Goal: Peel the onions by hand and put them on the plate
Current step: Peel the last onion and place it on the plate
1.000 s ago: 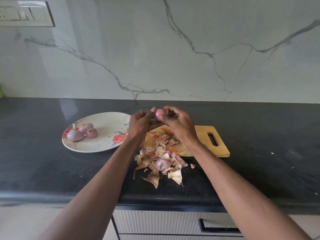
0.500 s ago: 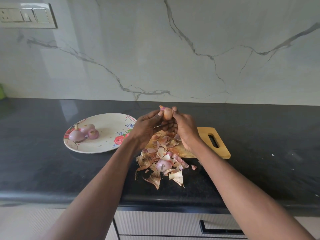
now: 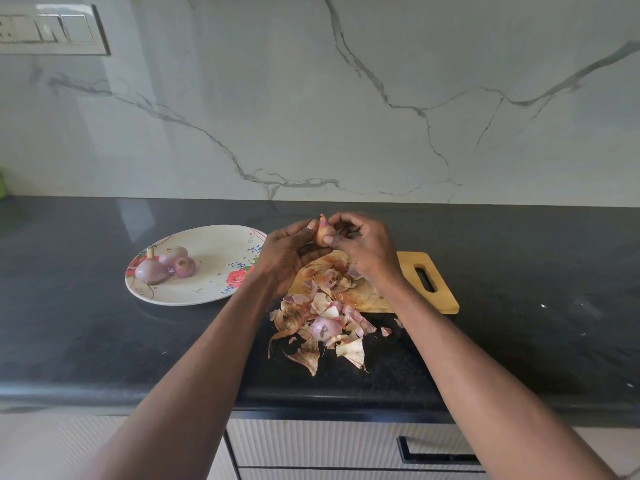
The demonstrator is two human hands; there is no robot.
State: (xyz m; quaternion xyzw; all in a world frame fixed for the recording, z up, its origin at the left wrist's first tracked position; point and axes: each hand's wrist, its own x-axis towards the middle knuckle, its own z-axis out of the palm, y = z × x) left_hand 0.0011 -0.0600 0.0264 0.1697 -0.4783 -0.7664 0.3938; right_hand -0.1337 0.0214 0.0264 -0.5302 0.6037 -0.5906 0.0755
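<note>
Partly hidden onion (image 3: 323, 233), both hands pinching

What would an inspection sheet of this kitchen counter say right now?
Surface: black counter, speckled, glossy.
Job's things: three peeled onions on the floral plate; one onion held above the wooden cutting board.
Clutter: onion skins piled across the board's near edge and the counter.
Grippers: left hand and right hand both grip the held onion.
Cables: nothing seen.
Surroundings: marble wall, switch panel, drawer handle.
</note>
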